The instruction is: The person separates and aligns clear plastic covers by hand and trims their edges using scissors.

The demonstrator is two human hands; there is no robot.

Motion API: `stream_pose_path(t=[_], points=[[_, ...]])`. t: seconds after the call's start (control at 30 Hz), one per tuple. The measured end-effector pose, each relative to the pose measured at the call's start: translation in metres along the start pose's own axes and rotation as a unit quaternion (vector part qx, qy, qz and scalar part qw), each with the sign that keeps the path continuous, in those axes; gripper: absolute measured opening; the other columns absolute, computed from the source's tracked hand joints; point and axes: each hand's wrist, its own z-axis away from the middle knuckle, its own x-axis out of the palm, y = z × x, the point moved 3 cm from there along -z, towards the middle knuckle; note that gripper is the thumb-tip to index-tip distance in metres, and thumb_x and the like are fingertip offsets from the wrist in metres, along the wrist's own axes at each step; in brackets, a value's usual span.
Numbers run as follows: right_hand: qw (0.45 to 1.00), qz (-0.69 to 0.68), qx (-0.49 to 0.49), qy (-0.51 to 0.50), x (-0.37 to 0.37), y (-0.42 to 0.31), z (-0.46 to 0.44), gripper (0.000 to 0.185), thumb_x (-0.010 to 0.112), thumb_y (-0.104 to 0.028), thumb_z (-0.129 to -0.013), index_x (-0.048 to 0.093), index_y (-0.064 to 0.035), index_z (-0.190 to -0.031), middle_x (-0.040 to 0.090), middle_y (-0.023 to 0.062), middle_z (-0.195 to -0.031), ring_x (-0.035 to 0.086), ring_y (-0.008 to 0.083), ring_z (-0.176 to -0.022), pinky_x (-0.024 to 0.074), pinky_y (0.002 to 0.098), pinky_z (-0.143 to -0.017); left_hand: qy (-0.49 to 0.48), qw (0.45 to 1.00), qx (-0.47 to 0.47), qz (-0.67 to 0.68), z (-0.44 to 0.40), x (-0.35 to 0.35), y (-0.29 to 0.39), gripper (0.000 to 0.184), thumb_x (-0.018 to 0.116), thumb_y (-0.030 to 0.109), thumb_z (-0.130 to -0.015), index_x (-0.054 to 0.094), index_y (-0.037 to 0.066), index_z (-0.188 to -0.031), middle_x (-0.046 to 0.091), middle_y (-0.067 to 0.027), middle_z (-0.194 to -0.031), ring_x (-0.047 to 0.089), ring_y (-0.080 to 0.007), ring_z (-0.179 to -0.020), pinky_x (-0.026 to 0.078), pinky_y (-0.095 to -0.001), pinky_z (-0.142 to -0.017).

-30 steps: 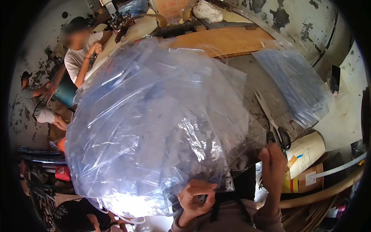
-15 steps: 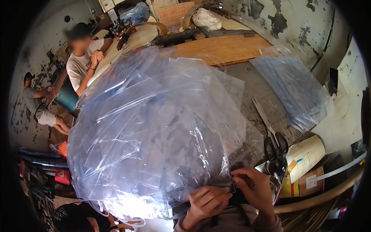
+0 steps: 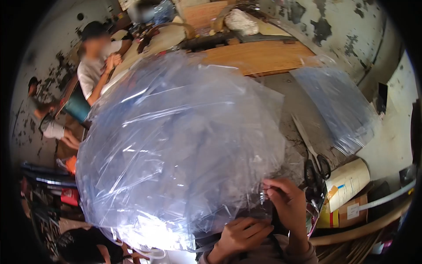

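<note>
A large heap of clear plastic sheets (image 3: 176, 132) spreads over the table in front of me. At its near edge my left hand (image 3: 244, 235) has its fingers closed on the plastic. Just right and above, my right hand (image 3: 283, 200) pinches the edge of the same plastic between thumb and fingers. Black-handled scissors (image 3: 310, 152) lie on the table to the right of the heap, blades pointing away. Farther right is a flatter stack of clear plastic pieces (image 3: 336, 103).
Wooden board (image 3: 259, 55) behind the heap; white bundle (image 3: 241, 23) beyond it. A person in a white shirt (image 3: 94, 72) sits at the left, another (image 3: 44, 112) stands farther back, and a third in black (image 3: 85, 246) is at the lower left. Cardboard box (image 3: 351, 213) at right.
My right hand has come left from beside the scissors to the plastic's edge, then slightly up. My left hand has shifted right and down. The view has tilted a little.
</note>
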Motion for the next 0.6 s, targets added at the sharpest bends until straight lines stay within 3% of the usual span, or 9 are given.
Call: stream_pose_path(t=[0.07,0.13,0.2,0.27,0.33,0.37,0.47,0.53,0.6], points=[[0.998,0.056,-0.026,0.018,-0.004,0.004,-0.005,0.018,0.059,0.002,-0.083,0.065,-0.0008,-0.101,0.064,0.0091,-0.089,0.06,0.0115,-0.077,0.0466,0.0226,-0.065,-0.036,0.999,-0.017,-0.007,-0.002,-0.007,0.008,0.024,0.074,0.012,-0.066,0.069,0.015,-0.089,0.068,0.0034,-0.095,0.063,-0.0108,-0.077,0.052,-0.0255,-0.064],[0.999,0.035,0.008,0.011,-0.004,0.018,-0.005,0.016,0.059,0.002,-0.083,0.064,0.0009,-0.099,0.064,0.0086,-0.087,0.059,0.011,-0.077,0.0459,0.0213,-0.066,-0.068,0.996,0.001,-0.059,-0.004,-0.013,0.019,0.047,0.075,0.019,-0.067,0.062,0.009,-0.111,0.06,-0.0032,-0.107,0.058,-0.017,-0.089,0.048,-0.0322,-0.073],[0.992,-0.047,-0.035,0.115,-0.011,0.017,-0.006,0.013,0.058,0.001,-0.085,0.064,0.003,-0.097,0.064,0.0075,-0.086,0.058,0.0116,-0.075,0.0457,0.0221,-0.067,-0.043,0.994,-0.069,0.077,0.015,-0.021,0.025,0.047,0.069,0.018,-0.076,0.057,-0.001,-0.117,0.051,-0.0196,-0.123,0.049,-0.0391,-0.114,0.041,-0.0442,-0.097],[0.99,-0.021,-0.054,0.127,-0.026,0.024,-0.009,0.014,0.056,0.0,-0.086,0.063,0.0034,-0.097,0.064,0.0079,-0.088,0.058,0.0111,-0.074,0.0459,0.0215,-0.064,0.066,0.956,-0.213,-0.189,0.007,-0.075,0.03,0.053,0.072,0.025,-0.072,0.058,0.008,-0.12,0.051,-0.0189,-0.124,0.05,-0.0378,-0.114,0.04,-0.0473,-0.097],[0.986,-0.001,-0.073,0.152,-0.034,0.023,-0.014,0.014,0.055,-0.001,-0.087,0.063,0.0038,-0.097,0.064,0.0083,-0.09,0.057,0.0106,-0.073,0.0461,0.021,-0.06,0.185,0.855,-0.384,-0.296,0.001,-0.106,0.031,0.065,0.074,0.03,-0.068,0.052,0.018,-0.128,0.052,-0.0143,-0.125,0.048,-0.036,-0.117,0.035,-0.0517,-0.102],[0.987,-0.008,-0.034,0.156,-0.036,0.02,-0.015,0.015,0.054,-0.001,-0.087,0.062,0.0045,-0.098,0.063,0.0088,-0.09,0.056,0.0097,-0.073,0.0454,0.0199,-0.056,0.189,0.852,-0.387,-0.298,0.005,-0.109,0.023,0.065,0.074,0.03,-0.068,0.052,0.018,-0.128,0.052,-0.0143,-0.125,0.048,-0.036,-0.117,0.035,-0.0517,-0.102],[0.988,-0.003,0.008,0.153,-0.039,0.025,-0.017,0.017,0.056,-0.002,-0.086,0.062,0.0027,-0.101,0.062,0.0087,-0.092,0.055,0.0071,-0.071,0.0415,0.0168,-0.044,0.136,0.818,-0.413,-0.378,0.024,-0.104,-0.003,0.066,0.077,0.03,-0.069,0.054,0.008,-0.127,0.055,-0.0117,-0.114,0.055,-0.0265,-0.099,0.046,-0.0371,-0.08],[0.989,0.087,-0.009,0.12,-0.038,0.021,-0.016,0.019,0.057,-0.004,-0.086,0.063,-0.0028,-0.105,0.061,0.0084,-0.096,0.056,0.0099,-0.072,0.0448,0.0189,-0.048,0.155,0.835,-0.43,-0.305,0.03,-0.101,-0.007,0.081,0.078,0.036,-0.066,0.045,0.007,-0.135,0.05,-0.0154,-0.113,0.051,-0.0309,-0.099,0.045,-0.0384,-0.075],[0.916,0.366,-0.124,0.106,-0.035,0.008,-0.007,0.029,0.057,-0.008,-0.088,0.06,-0.0102,-0.118,0.056,0.0101,-0.113,0.059,0.0201,-0.082,0.0528,0.0255,-0.062,0.165,0.829,-0.428,-0.319,0.031,-0.097,-0.006,0.081,0.08,0.035,-0.063,0.048,0.008,-0.133,0.051,-0.0135,-0.111,0.052,-0.0285,-0.099,0.045,-0.0385,-0.075]])
